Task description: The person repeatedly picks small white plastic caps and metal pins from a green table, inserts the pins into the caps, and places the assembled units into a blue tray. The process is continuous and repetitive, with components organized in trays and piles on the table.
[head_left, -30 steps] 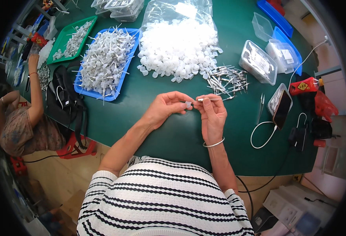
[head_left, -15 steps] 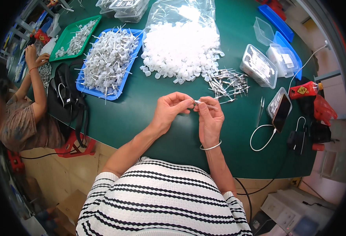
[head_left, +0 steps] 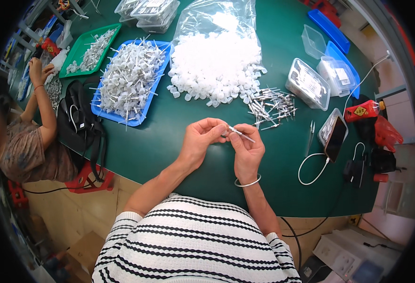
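My left hand (head_left: 197, 142) and my right hand (head_left: 249, 154) meet fingertip to fingertip over the green table (head_left: 169, 118). Between the right thumb and fingers is a thin metal pin (head_left: 243, 135), slanting down to the right. The left thumb and forefinger pinch a small whitish cap (head_left: 225, 134) at the pin's upper end; fingers partly cover it, so I cannot tell how far the two are joined. Beyond my hands lie a heap of loose metal pins (head_left: 274, 106) and a large pile of translucent white caps (head_left: 214, 68), spilling from a clear plastic bag (head_left: 212, 21).
At left, a blue tray (head_left: 121, 120) and a green tray (head_left: 70, 74) hold capped pins. Clear boxes (head_left: 306, 85), tweezers (head_left: 311, 137), a cabled phone (head_left: 335, 139) and a red bottle (head_left: 364, 111) lie right. A co-worker (head_left: 33, 137) sits left beside a black bag (head_left: 78, 113).
The metal pin has tilted, its free end now pointing further down to the right and showing more. Both hands have shifted slightly lower in the picture, still together.
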Available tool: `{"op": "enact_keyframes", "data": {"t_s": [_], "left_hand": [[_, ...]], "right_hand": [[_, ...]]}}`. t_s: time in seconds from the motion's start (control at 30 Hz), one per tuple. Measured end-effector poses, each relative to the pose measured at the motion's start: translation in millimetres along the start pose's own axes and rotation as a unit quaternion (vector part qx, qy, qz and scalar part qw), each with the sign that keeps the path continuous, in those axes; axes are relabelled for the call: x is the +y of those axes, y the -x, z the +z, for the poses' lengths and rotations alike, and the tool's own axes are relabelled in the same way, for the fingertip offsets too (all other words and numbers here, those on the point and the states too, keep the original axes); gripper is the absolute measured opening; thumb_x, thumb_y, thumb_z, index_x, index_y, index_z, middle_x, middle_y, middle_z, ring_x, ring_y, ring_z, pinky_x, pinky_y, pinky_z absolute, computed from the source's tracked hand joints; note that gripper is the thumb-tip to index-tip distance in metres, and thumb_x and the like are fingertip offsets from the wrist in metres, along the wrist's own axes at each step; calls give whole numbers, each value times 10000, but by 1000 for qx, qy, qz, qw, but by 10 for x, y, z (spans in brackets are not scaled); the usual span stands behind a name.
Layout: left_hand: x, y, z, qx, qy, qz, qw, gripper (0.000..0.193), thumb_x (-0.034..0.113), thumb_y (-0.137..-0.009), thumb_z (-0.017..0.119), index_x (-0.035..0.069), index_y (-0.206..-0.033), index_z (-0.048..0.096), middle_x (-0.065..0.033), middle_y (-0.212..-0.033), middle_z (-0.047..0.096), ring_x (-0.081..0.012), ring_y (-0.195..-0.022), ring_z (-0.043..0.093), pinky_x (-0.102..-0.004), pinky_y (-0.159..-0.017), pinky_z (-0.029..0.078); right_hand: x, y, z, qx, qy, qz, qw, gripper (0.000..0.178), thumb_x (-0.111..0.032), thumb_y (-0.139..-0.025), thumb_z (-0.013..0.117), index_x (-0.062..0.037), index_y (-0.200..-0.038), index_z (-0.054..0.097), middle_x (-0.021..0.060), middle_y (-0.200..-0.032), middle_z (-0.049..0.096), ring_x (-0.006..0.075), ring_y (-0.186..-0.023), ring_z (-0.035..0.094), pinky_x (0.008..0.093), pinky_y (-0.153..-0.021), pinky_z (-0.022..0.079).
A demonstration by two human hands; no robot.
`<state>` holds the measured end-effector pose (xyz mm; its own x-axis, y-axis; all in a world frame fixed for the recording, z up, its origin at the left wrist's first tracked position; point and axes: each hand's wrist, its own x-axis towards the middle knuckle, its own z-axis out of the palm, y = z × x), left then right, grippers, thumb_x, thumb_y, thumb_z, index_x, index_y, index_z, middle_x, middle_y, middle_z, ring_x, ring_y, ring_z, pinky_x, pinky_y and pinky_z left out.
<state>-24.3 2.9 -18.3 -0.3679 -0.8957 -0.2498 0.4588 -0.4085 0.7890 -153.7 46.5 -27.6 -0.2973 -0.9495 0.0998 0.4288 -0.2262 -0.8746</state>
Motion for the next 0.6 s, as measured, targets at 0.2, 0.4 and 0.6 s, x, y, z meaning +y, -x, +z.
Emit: {"op": "enact_keyframes", "data": {"t_s": [0.2, 0.4, 0.6], "left_hand": [[-20, -7, -15, -13, 13, 3, 1000, 138, 108, -889, 663, -2, -972, 669, -64, -924, 676, -107, -816, 640, -226, -711, 545], [-30, -2, 0, -10, 12, -5, 1000, 137, 98, -891, 657, -3, -984, 667, -69, -931, 681, -114, -829, 648, -232, -727, 546], [-65, 11, 15, -3, 39, -4, 999, 132, 98, -893, 654, 3, -984, 666, -67, -928, 683, -115, -829, 650, -232, -738, 542]], "right_hand": [[-17, 0, 20, 7, -8, -1, 1000, 179, 42, -875, 637, 32, -1046, 587, 72, -973, 625, 123, -890, 619, 228, -778, 505], [-4, 3, -1, 15, 3, -11, 1000, 181, 50, -870, 639, 34, -1044, 588, 71, -972, 627, 118, -890, 619, 225, -773, 508], [13, 8, 17, 21, 8, -25, 999, 173, 56, -862, 647, 33, -1028, 603, 66, -974, 623, 115, -884, 613, 225, -772, 508]]}}
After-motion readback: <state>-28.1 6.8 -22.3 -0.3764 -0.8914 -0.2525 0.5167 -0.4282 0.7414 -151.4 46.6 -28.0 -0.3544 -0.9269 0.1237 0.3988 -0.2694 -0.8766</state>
